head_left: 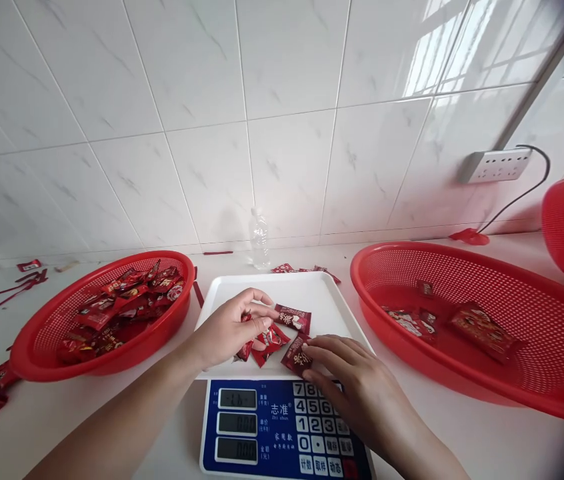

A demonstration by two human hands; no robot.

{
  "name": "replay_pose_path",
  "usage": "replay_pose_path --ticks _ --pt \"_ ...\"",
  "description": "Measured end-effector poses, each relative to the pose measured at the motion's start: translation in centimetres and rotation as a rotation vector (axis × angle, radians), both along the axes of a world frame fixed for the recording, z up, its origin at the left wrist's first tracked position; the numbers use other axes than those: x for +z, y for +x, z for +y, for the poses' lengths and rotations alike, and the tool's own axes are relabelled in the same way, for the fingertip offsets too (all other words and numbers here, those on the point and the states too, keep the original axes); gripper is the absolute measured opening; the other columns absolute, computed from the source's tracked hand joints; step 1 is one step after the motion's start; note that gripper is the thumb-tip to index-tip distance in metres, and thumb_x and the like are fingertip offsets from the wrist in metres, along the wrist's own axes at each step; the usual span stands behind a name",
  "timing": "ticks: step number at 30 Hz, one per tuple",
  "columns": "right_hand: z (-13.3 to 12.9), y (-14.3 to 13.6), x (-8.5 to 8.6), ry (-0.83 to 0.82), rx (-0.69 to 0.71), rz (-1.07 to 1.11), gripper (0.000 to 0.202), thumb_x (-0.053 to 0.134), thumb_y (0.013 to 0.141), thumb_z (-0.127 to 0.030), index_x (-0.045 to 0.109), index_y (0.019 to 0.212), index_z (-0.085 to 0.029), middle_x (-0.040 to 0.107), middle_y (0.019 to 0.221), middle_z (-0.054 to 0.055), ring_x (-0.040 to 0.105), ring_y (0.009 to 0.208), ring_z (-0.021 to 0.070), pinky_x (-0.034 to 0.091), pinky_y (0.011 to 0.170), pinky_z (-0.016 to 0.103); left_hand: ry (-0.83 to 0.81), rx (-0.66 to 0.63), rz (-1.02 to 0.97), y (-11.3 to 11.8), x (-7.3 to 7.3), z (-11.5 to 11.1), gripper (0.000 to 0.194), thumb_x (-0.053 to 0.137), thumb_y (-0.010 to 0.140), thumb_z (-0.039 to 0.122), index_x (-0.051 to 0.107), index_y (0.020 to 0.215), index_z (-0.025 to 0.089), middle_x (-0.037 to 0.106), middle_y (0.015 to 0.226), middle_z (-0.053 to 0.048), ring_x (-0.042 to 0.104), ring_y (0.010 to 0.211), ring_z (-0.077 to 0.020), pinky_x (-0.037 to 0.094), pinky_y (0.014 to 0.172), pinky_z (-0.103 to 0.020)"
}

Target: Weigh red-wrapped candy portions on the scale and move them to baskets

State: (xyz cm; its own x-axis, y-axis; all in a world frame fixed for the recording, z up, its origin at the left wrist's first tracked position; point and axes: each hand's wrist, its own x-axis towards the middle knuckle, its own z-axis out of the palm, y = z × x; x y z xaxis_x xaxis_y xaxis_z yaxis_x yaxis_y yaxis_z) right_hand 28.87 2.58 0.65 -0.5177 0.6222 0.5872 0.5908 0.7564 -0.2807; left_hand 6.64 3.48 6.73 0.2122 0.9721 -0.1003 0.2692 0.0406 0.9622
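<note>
My left hand (236, 327) is over the white tray of a scale (329, 293), its fingers curled around small red candy packets (271, 341) with the thumb close to the fingertips. Part of these packets is hidden beneath that hand. At the tray's front edge, my right hand (349, 373) grips a dark red candy packet (296, 355) at its right end. Another dark red packet (293, 319) lies flat just beyond, near my left fingertips. Below the tray is the scale's blue panel (282, 427) with number keys and three displays, partly covered by my right hand.
To the left stands a red basket (27, 357) with many red packets. A larger red basket (362, 267) at the right holds several packets. Behind the tray are a clear plastic bottle (259, 240) and loose packets (307, 270). A power strip (497, 165) hangs on the tiled wall.
</note>
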Motion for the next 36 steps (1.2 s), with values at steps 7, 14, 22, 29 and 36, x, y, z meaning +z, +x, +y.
replay_pose_path --ticks 7,14,22,29,36 --pt "0.3 0.0 -0.3 0.066 -0.028 0.037 0.023 0.045 0.093 -0.019 0.067 0.100 -0.019 0.071 0.097 0.007 0.067 0.085 0.0205 0.057 0.070 0.036 0.116 0.048 0.205 -0.7 -0.2 0.5 0.024 0.056 0.083 0.030 0.056 0.105 0.021 0.060 0.108 -0.006 0.061 0.094 -0.0189 0.055 0.064 -0.026" --pt "0.4 0.0 -0.2 0.095 -0.060 0.060 0.024 0.043 0.093 -0.017 0.066 0.100 -0.018 0.072 0.096 0.008 0.068 0.083 0.0200 0.058 0.068 0.035 0.152 0.010 0.485 -1.0 -0.9 -0.1 0.020 0.051 0.084 0.026 0.060 0.101 0.024 0.060 0.082 0.003 0.050 0.047 -0.0067 0.042 0.042 -0.018" --pt "0.4 -0.3 0.0 0.066 -0.047 0.076 0.024 0.042 0.095 -0.021 0.065 0.102 -0.018 0.071 0.096 0.008 0.069 0.084 0.0199 0.058 0.069 0.034 0.217 0.151 0.337 -2.2 0.3 1.9 0.016 0.057 0.080 0.031 0.059 0.092 0.020 0.063 0.090 -0.002 0.061 0.068 -0.0116 0.048 0.053 -0.020" --pt "0.3 -0.2 -0.1 0.056 -0.021 0.076 0.024 0.044 0.094 -0.019 0.065 0.104 -0.019 0.071 0.097 0.008 0.068 0.085 0.0204 0.059 0.070 0.036 0.192 0.038 0.421 -1.8 -1.9 3.0 0.016 0.057 0.079 0.028 0.062 0.093 0.021 0.066 0.095 -0.004 0.064 0.086 -0.0176 0.052 0.067 -0.027" --pt "0.1 -0.1 0.3 0.055 0.009 0.128 0.021 0.047 0.094 -0.019 0.065 0.105 -0.018 0.070 0.101 0.008 0.067 0.091 0.0202 0.058 0.075 0.036 0.356 0.185 0.346 -0.6 -0.2 0.3 0.017 0.055 0.085 0.033 0.061 0.096 0.022 0.065 0.098 -0.003 0.059 0.062 -0.0110 0.046 0.045 -0.020"
